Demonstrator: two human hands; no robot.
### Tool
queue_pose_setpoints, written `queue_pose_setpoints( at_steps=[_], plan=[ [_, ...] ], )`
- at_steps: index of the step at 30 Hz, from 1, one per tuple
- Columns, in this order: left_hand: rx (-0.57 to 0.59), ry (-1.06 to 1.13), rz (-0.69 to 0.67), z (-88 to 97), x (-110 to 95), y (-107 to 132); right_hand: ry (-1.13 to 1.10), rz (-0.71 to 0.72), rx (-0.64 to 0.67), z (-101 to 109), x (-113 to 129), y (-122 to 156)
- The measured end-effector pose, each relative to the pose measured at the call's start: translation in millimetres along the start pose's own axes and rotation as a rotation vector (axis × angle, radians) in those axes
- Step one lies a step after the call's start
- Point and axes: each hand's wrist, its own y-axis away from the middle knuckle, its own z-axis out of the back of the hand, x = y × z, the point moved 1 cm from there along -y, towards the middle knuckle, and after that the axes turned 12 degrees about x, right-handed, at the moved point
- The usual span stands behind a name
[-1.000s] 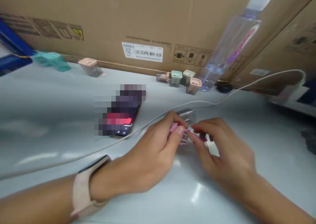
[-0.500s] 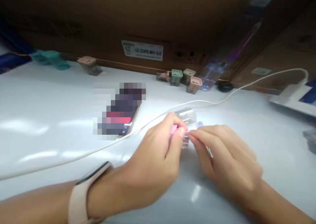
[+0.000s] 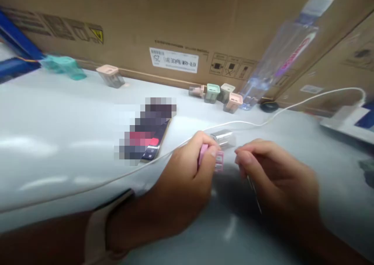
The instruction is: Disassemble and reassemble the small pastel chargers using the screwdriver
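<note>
My left hand (image 3: 184, 183) is shut on a small pink plastic block (image 3: 219, 161), its fingers covering much of it. A clear, silvery plastic casing (image 3: 224, 139) sits just beyond that hand, and I cannot tell if it touches the pink block. My right hand (image 3: 277, 175) is a little to the right, apart from the pink block. Its fingertips pinch a thin metal pin (image 3: 253, 193) that points down towards the tabletop. A white cable (image 3: 222, 123) runs just behind my left hand.
A phone (image 3: 152, 148), partly pixelated, lies on the white table (image 3: 58, 113). Several small pastel blocks (image 3: 217, 93) and a clear plastic bottle (image 3: 280, 58) stand along cardboard boxes (image 3: 172, 23). A teal block (image 3: 64, 67) and a blue object (image 3: 17, 66) are at far left.
My right hand has drawn away rightwards from the pink block, opening a gap between my hands. The view has shifted slightly and the picture has brightened after the dark earlier frame.
</note>
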Motion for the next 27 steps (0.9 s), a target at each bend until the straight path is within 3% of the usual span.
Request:
queue_pose_setpoints(
  at_steps=[4,7,19,27],
  plan=[
    [0.007,0.020,0.002,0.7,2,-2,-0.223,-0.200,0.074,4,-4,-1],
    [0.019,0.017,0.004,1.4,1,-2,-0.307,-0.261,0.139,7,-5,-3],
    [0.061,-0.021,-0.021,3.2,0,-1,-0.531,-0.311,0.257,9,-14,-6],
    [0.071,-0.010,-0.015,2.9,-1,0,-0.754,-0.281,0.196,11,-13,-10]
  ],
)
